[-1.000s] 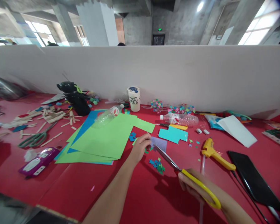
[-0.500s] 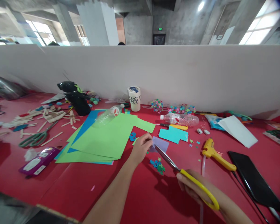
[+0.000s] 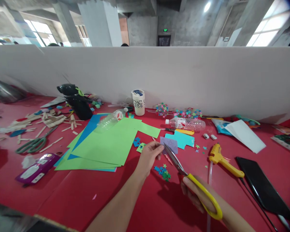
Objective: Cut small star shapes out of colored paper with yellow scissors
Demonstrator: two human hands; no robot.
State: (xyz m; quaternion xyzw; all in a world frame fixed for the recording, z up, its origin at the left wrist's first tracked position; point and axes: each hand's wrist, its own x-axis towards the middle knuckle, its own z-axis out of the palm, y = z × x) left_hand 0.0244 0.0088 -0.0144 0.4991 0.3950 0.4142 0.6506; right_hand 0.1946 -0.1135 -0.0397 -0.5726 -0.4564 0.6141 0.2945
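My left hand (image 3: 147, 156) pinches the left edge of a small purple paper (image 3: 171, 145) that has faint drawn lines. In my right hand (image 3: 192, 195) are scissors (image 3: 205, 190) with yellow handles, their blades pointing up and left to the paper's lower left edge. Whether the blades are cutting into it I cannot tell. Below the paper lies a pile of blue and green paper stars (image 3: 164, 173). A small green card with a blue star (image 3: 141, 147) and blue paper scraps (image 3: 136, 141) sit left of my left hand. A thin reddish stick (image 3: 168, 160) shows beneath the paper.
Green sheets (image 3: 108, 145) lie left, under a plastic bottle (image 3: 111, 120). Cyan paper (image 3: 186, 139), a cutter (image 3: 185, 131) and another bottle (image 3: 186, 123) are behind. A yellow glue gun (image 3: 223, 161) and black tablet-like slab (image 3: 258, 183) lie right; green-handled scissors (image 3: 33, 145) far left.
My left hand has shifted slightly right with the purple paper, which now shows more of its face. The scissors have moved a little with it. The green card and reddish stick are more visible.
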